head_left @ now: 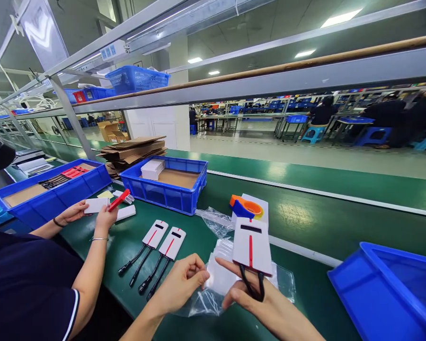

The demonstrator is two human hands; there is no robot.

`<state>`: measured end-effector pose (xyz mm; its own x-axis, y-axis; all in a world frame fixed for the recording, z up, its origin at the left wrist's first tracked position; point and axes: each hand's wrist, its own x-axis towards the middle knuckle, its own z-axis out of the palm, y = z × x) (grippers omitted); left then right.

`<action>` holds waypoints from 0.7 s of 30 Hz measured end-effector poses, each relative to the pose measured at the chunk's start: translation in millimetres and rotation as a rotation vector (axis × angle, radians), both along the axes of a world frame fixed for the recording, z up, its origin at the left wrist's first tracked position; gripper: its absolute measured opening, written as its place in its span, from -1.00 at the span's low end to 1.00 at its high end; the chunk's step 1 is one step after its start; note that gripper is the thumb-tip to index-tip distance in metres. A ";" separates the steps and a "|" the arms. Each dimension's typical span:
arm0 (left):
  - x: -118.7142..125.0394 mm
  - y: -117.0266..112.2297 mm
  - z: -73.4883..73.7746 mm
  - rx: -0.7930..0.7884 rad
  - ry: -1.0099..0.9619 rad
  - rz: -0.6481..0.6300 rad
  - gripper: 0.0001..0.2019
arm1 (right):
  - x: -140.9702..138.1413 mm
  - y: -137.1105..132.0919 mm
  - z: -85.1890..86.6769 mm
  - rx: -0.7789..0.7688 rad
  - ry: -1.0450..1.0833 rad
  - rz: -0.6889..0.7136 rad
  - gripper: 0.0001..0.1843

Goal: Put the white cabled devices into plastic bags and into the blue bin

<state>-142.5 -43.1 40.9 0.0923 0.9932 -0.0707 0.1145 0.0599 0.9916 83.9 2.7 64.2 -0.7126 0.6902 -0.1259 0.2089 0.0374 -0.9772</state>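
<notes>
My right hand (255,296) grips a white card holder (252,245) with a red stripe and a black cord, holding it upright above the green table. My left hand (182,282) pinches the edge of a clear plastic bag (216,284) that lies under both hands. Two more white card holders with black cords (161,241) lie side by side on the table, just left of my left hand.
A co-worker on the left holds a white card (96,205) and a red strip (119,200). Blue bins (170,192) (49,199) stand behind, another blue bin (386,289) at right. An orange-blue tape dispenser (245,207) and flat cardboard (133,149) lie further back.
</notes>
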 end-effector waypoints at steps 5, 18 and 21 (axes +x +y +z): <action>-6.7 0.4 11.6 -0.017 0.221 -0.054 -0.72 | -2.3 -5.7 2.7 0.019 -0.021 0.007 -0.27; -10.7 3.2 30.4 0.089 0.454 0.008 -0.69 | 10.8 -1.4 -10.4 0.392 -0.118 -0.163 -0.53; -15.8 1.2 19.0 0.098 0.310 0.058 -0.66 | 24.3 8.2 -7.0 0.486 -0.170 -0.229 -0.54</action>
<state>-158.2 -42.0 59.9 0.0247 0.9996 0.0098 0.4113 -0.0191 0.9113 108.3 10.9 57.1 -0.5349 0.8322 0.1456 0.4177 0.4103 -0.8107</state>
